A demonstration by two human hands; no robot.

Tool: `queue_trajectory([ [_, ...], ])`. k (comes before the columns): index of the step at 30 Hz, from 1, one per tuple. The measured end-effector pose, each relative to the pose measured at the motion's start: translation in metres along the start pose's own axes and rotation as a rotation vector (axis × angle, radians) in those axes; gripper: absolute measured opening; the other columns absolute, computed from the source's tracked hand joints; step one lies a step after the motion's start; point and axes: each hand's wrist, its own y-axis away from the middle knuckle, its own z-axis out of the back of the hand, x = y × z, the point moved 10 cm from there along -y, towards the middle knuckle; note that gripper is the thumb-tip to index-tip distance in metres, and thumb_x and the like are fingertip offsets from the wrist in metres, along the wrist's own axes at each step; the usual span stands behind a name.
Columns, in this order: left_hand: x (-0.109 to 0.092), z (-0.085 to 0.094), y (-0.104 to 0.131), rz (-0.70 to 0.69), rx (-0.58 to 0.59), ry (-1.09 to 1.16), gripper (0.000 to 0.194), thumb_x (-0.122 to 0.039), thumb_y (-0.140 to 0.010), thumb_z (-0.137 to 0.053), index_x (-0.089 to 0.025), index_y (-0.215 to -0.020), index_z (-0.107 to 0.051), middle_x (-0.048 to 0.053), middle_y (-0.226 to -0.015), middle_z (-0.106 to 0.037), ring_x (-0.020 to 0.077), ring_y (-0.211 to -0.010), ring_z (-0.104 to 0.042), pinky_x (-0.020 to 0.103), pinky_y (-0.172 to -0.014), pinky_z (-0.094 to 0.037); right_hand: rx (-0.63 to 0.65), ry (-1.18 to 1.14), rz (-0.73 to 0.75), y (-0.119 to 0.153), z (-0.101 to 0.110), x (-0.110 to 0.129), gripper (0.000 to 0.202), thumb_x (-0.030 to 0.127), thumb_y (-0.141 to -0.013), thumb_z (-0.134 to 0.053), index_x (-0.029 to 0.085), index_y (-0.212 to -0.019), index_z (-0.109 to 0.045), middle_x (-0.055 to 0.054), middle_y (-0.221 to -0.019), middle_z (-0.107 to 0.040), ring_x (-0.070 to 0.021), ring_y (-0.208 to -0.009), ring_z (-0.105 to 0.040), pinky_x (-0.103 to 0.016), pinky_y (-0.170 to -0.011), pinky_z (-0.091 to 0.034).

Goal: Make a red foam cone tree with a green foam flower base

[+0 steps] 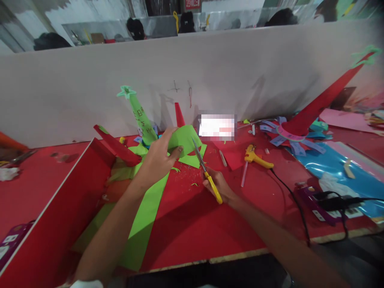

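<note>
One curled green paper [186, 136] left of the glue gun [256, 157], held above the tabletop [192, 232]. Pinched between thumb and fingers of left hand [160, 159]. Scissors [211, 183] also left of the glue gun, gripped with right hand [218, 183], fingers wrapped at the yellow handle. Blade tips overlapping the paper in view; contact unclear. Well left of the glue gun: green cone [143, 122], leaning. Right of it: red cone [328, 98], tilted.
</note>
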Motion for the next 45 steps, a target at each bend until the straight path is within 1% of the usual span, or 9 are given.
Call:
queue_trajectory([
  [6, 0.001, 0.001, 0.0, -0.014, -0.065, 0.023, 0.041, -0.025, -0.095, -0.062, -0.02, -0.135, -0.059, 0.009, -0.117, -0.071, 0.025, -0.1, -0.069, 0.042, -0.093, -0.059, 0.002, -0.028, -0.005, 0.001, 0.002, 0.008, 0.058, 0.079, -0.086, -0.059, 0.023, -0.076, -0.048, 0.004, -0.066, -0.045, -0.0119, -0.058, -0.036, -0.027, -0.054, -0.029],
  [9, 0.001, 0.0, 0.0, -0.009, -0.06, 0.036, 0.042, -0.023, -0.094, -0.062, -0.021, -0.135, -0.058, 0.008, -0.115, -0.072, 0.024, -0.096, -0.069, 0.04, -0.089, -0.059, 0.0, -0.031, -0.017, 0.001, 0.003, 0.006, 0.058, 0.08, -0.086, -0.059, 0.023, -0.076, -0.049, 0.004, -0.066, -0.045, -0.0123, -0.058, -0.036, -0.027, -0.053, -0.028],
  [15, 0.003, 0.0, -0.001, -0.004, -0.09, 0.039, 0.036, -0.024, -0.093, -0.064, -0.018, -0.128, -0.06, 0.009, -0.114, -0.072, 0.0248, -0.097, -0.069, 0.041, -0.089, -0.059, -0.009, -0.054, -0.039, 0.001, 0.003, 0.0, 0.06, 0.081, -0.082, -0.063, 0.024, -0.074, -0.047, 0.004, -0.064, -0.042, -0.0124, -0.058, -0.034, -0.027, -0.052, -0.027],
  [20, 0.007, -0.002, -0.003, 0.002, -0.103, 0.112, 0.034, -0.024, -0.092, -0.066, -0.017, -0.125, -0.061, 0.009, -0.113, -0.073, 0.0235, -0.095, -0.07, 0.041, -0.089, -0.06, 0.009, -0.099, -0.04, 0.004, 0.001, 0.002, 0.059, 0.08, -0.084, -0.061, 0.024, -0.073, -0.048, 0.005, -0.062, -0.041, -0.0117, -0.055, -0.033, -0.027, -0.049, -0.024],
  [24, 0.014, -0.007, -0.003, 0.038, -0.094, 0.207, 0.034, -0.023, -0.091, -0.067, -0.018, -0.124, -0.062, 0.008, -0.111, -0.073, 0.0229, -0.094, -0.071, 0.04, -0.085, -0.062, 0.014, -0.166, -0.068, 0.007, -0.003, -0.003, 0.059, 0.081, -0.084, -0.062, 0.025, -0.073, -0.047, 0.006, -0.06, -0.04, -0.011, -0.052, -0.032, -0.026, -0.046, -0.023],
  [31, 0.022, -0.015, -0.003, 0.062, -0.086, 0.277, 0.035, -0.025, -0.091, -0.068, -0.018, -0.125, -0.06, 0.012, -0.118, -0.071, 0.0283, -0.108, -0.07, 0.048, -0.096, -0.061, 0.027, -0.243, -0.07, 0.009, -0.01, -0.007, 0.066, 0.089, -0.083, -0.057, 0.025, -0.075, -0.048, 0.006, -0.058, -0.041, -0.0111, -0.05, -0.034, -0.027, -0.045, -0.026],
  [35, 0.019, -0.014, -0.002, 0.046, -0.075, 0.229, 0.037, -0.027, -0.092, -0.068, -0.019, -0.127, -0.06, 0.011, -0.119, -0.071, 0.0278, -0.108, -0.07, 0.048, -0.098, -0.06, 0.078, -0.272, -0.031, 0.006, -0.016, -0.007, 0.064, 0.087, -0.088, -0.053, 0.024, -0.08, -0.053, 0.004, -0.064, -0.045, -0.0119, -0.052, -0.038, -0.027, -0.047, -0.029],
  [39, 0.008, -0.011, -0.002, -0.008, -0.049, 0.152, 0.037, -0.026, -0.093, -0.066, -0.019, -0.129, -0.06, 0.01, -0.122, -0.071, 0.0267, -0.11, -0.069, 0.044, -0.1, -0.057, 0.098, -0.246, 0.008, 0.004, -0.018, -0.006, 0.062, 0.085, -0.091, -0.05, 0.023, -0.086, -0.055, 0.002, -0.072, -0.05, -0.0125, -0.058, -0.042, -0.028, -0.053, -0.034],
  [45, 0.002, -0.01, -0.001, -0.02, -0.022, 0.109, 0.035, -0.025, -0.093, -0.064, -0.019, -0.128, -0.06, 0.01, -0.122, -0.071, 0.0265, -0.109, -0.068, 0.043, -0.1, -0.057, 0.115, -0.169, -0.002, 0.006, -0.017, 0.003, 0.069, 0.091, -0.089, -0.042, 0.023, -0.084, -0.053, 0.002, -0.069, -0.049, -0.013, -0.058, -0.043, -0.027, -0.052, -0.034],
])
